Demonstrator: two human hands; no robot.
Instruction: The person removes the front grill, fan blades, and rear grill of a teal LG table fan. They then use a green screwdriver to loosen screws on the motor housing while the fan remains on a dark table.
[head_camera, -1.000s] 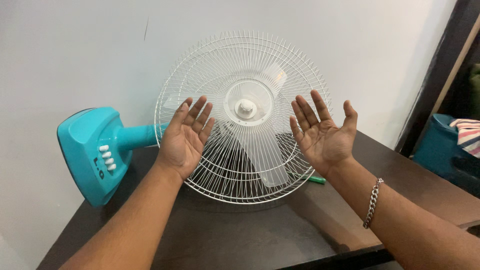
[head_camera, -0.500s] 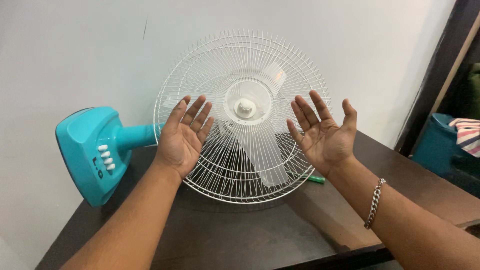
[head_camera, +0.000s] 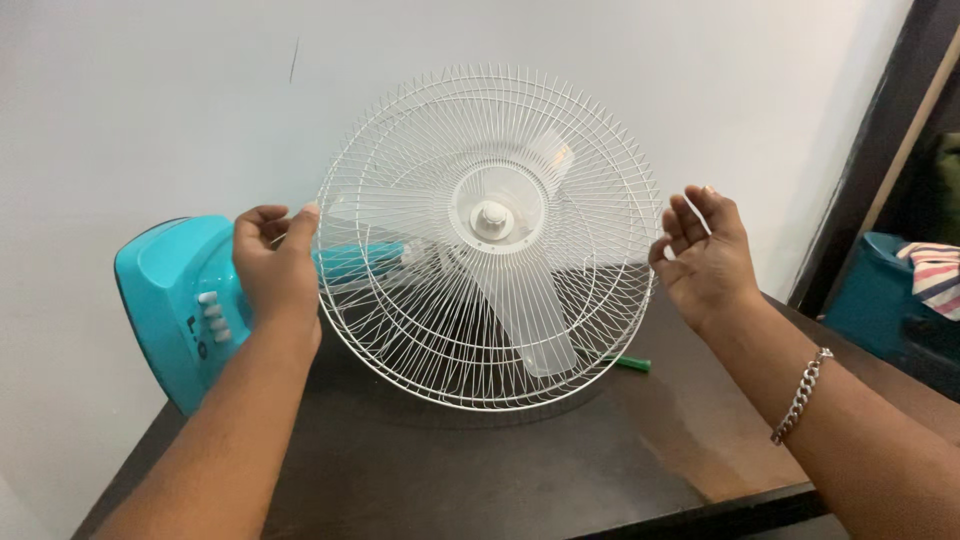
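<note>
A white wire fan grille (head_camera: 420, 330) covers pale translucent blades and a white hub (head_camera: 491, 217). The fan lies tipped on a dark table (head_camera: 480, 470), its face toward me. My left hand (head_camera: 272, 265) is at the grille's left rim, fingers curled and thumb on the wire. At the right rim, my right hand (head_camera: 708, 262) has curled fingers and its thumb against the wire. A chain bracelet (head_camera: 800, 395) hangs on my right wrist. The fan's teal base (head_camera: 165, 300), with white buttons, points left.
A green pen-like object (head_camera: 630, 363) lies on the table behind the grille's lower right. A white wall stands close behind the fan. At the far right are a dark door frame, a teal bin (head_camera: 875, 290) and striped cloth (head_camera: 935, 270).
Both hands turned from open palms held in front of the grille and moved outward to its left and right rims, fingers curling onto the wire.
</note>
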